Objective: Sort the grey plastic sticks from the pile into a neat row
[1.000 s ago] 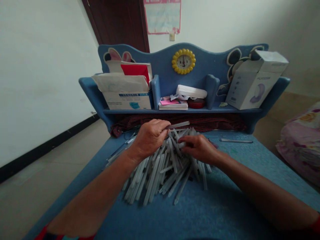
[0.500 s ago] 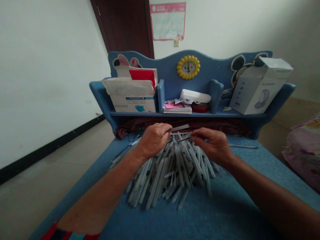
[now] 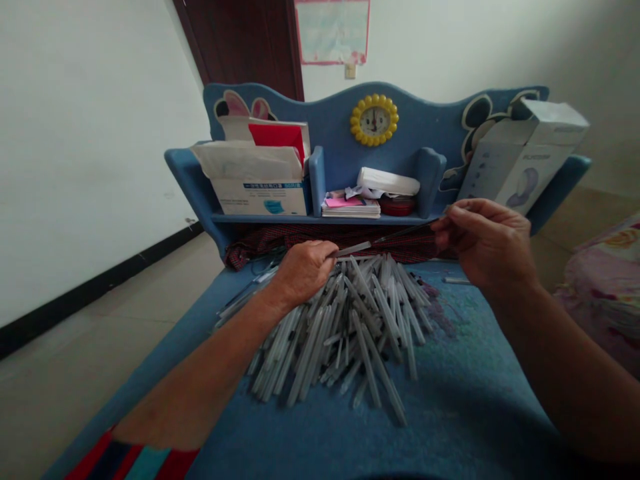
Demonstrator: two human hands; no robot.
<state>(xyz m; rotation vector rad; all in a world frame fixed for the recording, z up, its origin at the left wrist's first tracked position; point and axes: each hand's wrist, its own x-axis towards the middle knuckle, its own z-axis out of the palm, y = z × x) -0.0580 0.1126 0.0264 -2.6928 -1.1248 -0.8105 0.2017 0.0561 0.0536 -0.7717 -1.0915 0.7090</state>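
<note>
A clear plastic pen barrel (image 3: pixel 354 249) sticks out to the right from my left hand (image 3: pixel 306 273), whose fingers are closed around it. My right hand (image 3: pixel 493 240) is raised at the right, pinching a thin dark pen refill (image 3: pixel 407 231). The refill slants down to the left, and its tip is close to the barrel's free end; I cannot tell whether they touch. Below both hands a heap of translucent pen barrels (image 3: pixel 320 347) spreads over the blue tabletop (image 3: pixel 450 373).
Behind the heap, a folded checked cloth (image 3: pixel 265 240) lies under the blue shelf (image 3: pixel 330 220). On the shelf are a mask box (image 3: pixel 260 193), papers (image 3: pixel 350 209), a white roll-shaped bundle (image 3: pixel 387 181) and a white carton (image 3: pixel 520 160). A yellow clock (image 3: pixel 374 121) is on the backboard.
My right hand has moved right and up from the heap, with the refill now stretched toward the barrel. My left hand keeps its hold. Some barrels in the heap have shifted forward.
</note>
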